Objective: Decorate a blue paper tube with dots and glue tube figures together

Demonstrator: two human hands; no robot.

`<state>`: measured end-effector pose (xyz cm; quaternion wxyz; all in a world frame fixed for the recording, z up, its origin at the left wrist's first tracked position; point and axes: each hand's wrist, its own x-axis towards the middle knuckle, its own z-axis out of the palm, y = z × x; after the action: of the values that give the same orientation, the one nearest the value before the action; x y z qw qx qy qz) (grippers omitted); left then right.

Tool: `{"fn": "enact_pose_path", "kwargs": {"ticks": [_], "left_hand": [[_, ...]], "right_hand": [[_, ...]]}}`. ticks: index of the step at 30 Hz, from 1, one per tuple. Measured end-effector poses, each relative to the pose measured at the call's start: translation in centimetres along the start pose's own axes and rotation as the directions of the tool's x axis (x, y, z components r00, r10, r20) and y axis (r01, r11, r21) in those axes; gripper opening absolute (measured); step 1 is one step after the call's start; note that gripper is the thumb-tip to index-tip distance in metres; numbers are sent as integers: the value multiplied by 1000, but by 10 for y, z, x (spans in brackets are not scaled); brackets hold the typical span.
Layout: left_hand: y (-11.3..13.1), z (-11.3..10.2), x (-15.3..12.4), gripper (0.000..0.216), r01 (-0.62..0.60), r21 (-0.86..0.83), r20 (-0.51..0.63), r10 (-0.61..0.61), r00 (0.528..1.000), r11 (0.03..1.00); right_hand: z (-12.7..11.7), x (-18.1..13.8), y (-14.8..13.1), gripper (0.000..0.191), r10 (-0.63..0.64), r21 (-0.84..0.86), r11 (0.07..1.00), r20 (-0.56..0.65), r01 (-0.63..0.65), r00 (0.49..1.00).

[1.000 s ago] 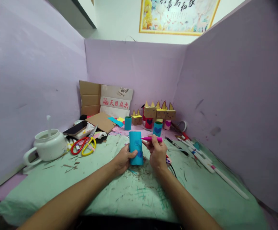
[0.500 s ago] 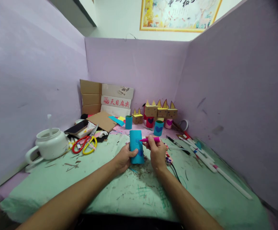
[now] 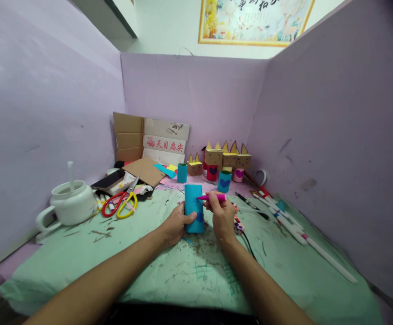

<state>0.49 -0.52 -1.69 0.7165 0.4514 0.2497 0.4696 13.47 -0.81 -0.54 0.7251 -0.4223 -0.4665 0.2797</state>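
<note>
A blue paper-covered tube [image 3: 192, 195] stands nearly upright in my left hand [image 3: 176, 225], whose fingers wrap its left side with the thumb across the front. Beside the thumb a dark blue heart shows low on the tube, and faint drawn marks sit above it. My right hand [image 3: 221, 214] is closed around a magenta marker [image 3: 218, 197]. The marker's tip meets the upper front of the tube, pointing left. Under my right wrist lies a small patterned thing with a black cord, partly hidden.
Scissors [image 3: 119, 204] and a white teapot [image 3: 72, 205] are at left. Behind stand a short blue tube [image 3: 182, 173], a blue tube with a heart [image 3: 224, 181] and cardboard cat heads [image 3: 214, 157]. Several white markers [image 3: 289, 225] lie at right. Purple panels enclose three sides.
The blue tube has shifted slightly to the right and turned a little in my left hand. The magenta marker stays at its upper front, moved only a touch.
</note>
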Motion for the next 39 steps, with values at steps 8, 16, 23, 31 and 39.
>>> {"fn": "enact_pose_path", "kwargs": {"ticks": [8,16,23,31,39], "left_hand": [[-2,-1,0,76,-27,33,14,27,1000,999],[-2,-1,1,78,-34,33,28,33,999,999],[-3,-2,2,75,-21,27,23,21,1000,999],[-3,-2,3,72,-30,19,28,29,999,999],[-4,-3,3,72,-34,24,35,33,999,999]], "right_hand": [[0,-2,-4,38,-51,-52,997,4,51,999],[-1,-2,-8,37,-96,-117,988,23,98,995],[0,-4,-11,34,-135,-171,975,45,140,990],[-1,-4,-10,32,-136,-188,971,65,146,989],[-1,-5,-10,32,-146,-174,972,69,156,987]]}}
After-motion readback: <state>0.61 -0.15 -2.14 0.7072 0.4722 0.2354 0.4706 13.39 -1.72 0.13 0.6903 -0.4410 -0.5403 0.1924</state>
